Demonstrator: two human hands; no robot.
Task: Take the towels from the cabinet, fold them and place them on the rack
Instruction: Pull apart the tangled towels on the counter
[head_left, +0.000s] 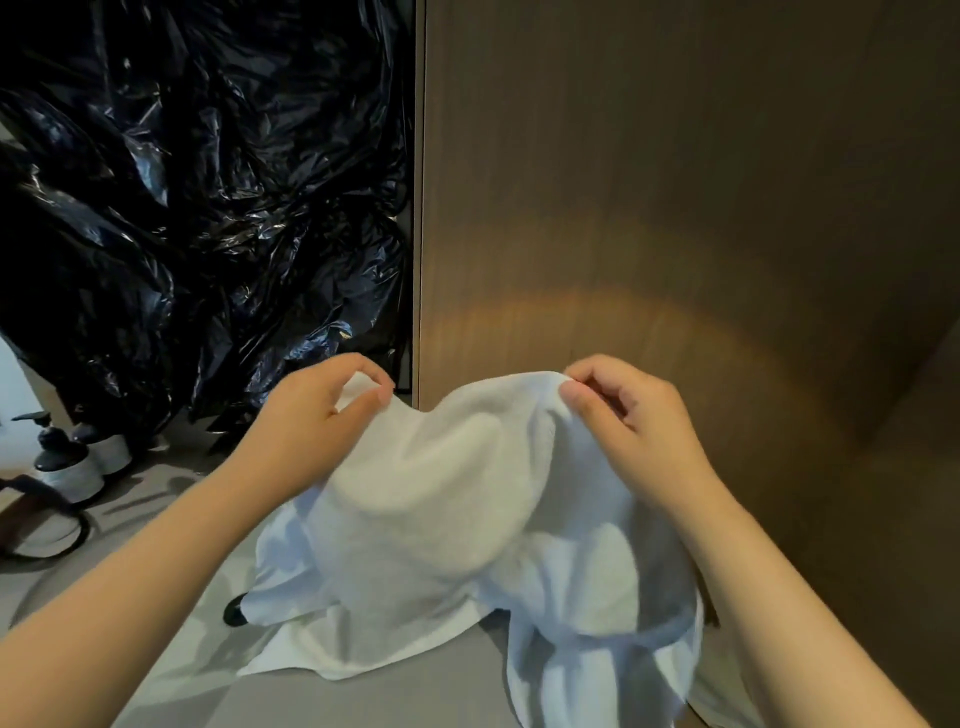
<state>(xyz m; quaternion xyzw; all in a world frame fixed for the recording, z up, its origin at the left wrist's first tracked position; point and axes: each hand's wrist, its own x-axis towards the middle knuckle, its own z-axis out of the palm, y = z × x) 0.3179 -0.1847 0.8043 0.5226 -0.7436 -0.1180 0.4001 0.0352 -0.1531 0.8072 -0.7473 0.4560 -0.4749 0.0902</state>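
Far left of the wood panel (675, 182), two pump bottles (67, 467) stand on the grey surface (389, 696), with a black looped cord (62, 545) lying just in front of them. Black plastic sheeting (208, 208) hangs crumpled and glossy to the left of the panel, reaching its left edge. Left hand (317, 410): grip clamped on the white towel (457, 493), thumb and forefinger pinching the top edge just left of the panel's left edge. The towel hangs between both hands in front of the panel's lower part, its top edge sagging in the middle and its lower folds bunched on the surface. A small dark object (236, 609) pokes out at the towel's lower left; cannot tell what it is. Right hand (628, 431): grip clamped on the towel's top edge, fingers curled, directly in front of the panel. Both forearms are bare.
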